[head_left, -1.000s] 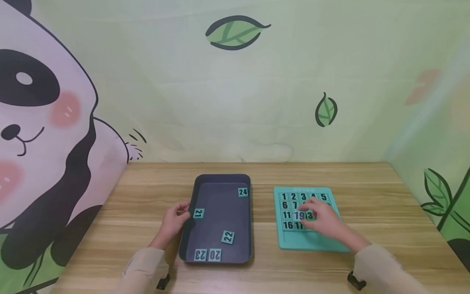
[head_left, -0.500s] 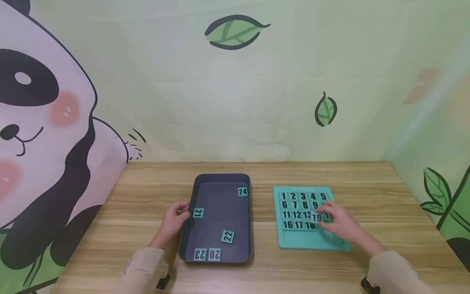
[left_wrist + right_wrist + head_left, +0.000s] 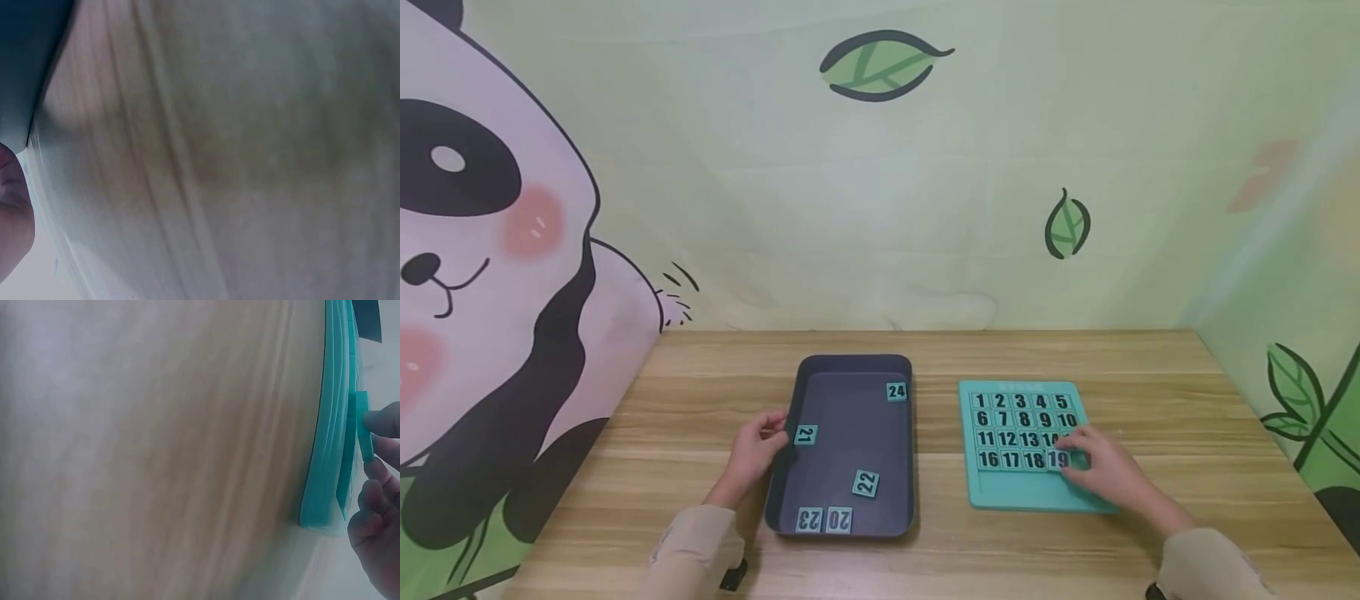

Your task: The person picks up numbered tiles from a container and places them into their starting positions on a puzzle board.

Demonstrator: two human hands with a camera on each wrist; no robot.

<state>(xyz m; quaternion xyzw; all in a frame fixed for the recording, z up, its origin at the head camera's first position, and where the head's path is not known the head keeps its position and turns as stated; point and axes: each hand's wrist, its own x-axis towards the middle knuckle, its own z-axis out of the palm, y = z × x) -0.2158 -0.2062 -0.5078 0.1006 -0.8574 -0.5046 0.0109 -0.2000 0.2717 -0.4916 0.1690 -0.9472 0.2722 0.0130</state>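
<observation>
My right hand (image 3: pixel 1108 471) pinches a small square number tile marked 19 (image 3: pixel 1057 460) between thumb and fingers, close over the fourth row of the teal number board (image 3: pixel 1022 493), just right of 18. In the right wrist view the tile (image 3: pixel 362 434) is seen edge-on and slightly tilted at the board's raised edge (image 3: pixel 328 425). Tiles 1 to 14 and 16 to 18 show in order; my fingers cover the spot right of 14. At the left rim of the dark tray (image 3: pixel 850 433), my left hand (image 3: pixel 752 454) grips the edge with its fingertips.
Inside the tray lie loose tiles: 24 (image 3: pixel 897 392) at the back right, 21 (image 3: pixel 806 435) by the left wall, 22 (image 3: pixel 866 483), and 23 (image 3: pixel 808 520) beside 20 (image 3: pixel 838 520) at the front. Tray and board stand apart on a wooden table (image 3: pixel 940 550) before a printed backdrop.
My right hand has carried tile 19 rightward across the board, then down to the fourth row beside 18. The left hand and the tray have stayed in place.
</observation>
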